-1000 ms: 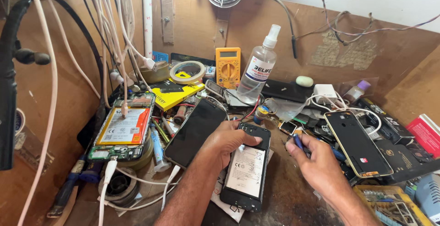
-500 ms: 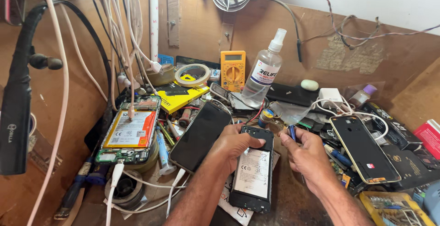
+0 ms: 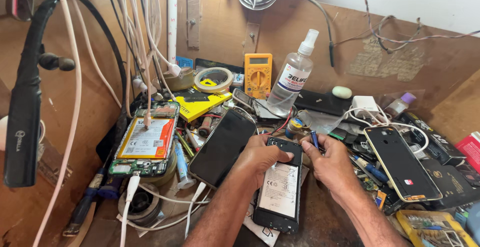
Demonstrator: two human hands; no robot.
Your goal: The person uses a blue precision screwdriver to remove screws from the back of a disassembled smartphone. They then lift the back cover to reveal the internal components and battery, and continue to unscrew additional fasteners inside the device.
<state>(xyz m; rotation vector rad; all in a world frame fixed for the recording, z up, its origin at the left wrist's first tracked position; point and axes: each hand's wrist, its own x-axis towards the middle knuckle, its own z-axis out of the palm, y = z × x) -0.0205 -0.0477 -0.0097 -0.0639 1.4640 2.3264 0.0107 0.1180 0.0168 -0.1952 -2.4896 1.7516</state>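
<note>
Opened phone (image 3: 280, 189) lies back-up on the counter (image 3: 320, 222), nearest the viewer, its battery exposed. Left hand (image 3: 260, 158) rests on its upper left edge, fingers curled and pressing the frame. Right hand (image 3: 330, 163) at the upper right corner, fingers closed around a blue-handled screwdriver (image 3: 314, 139) with its tip at the phone's top. Just left: a dark-screened phone (image 3: 222, 146), then an open phone with orange battery (image 3: 145, 139). Right: a phone frame (image 3: 400, 162). Farther back: yellow multimeter (image 3: 258, 75), clear spray bottle (image 3: 295, 74), tape roll (image 3: 213, 79).
</note>
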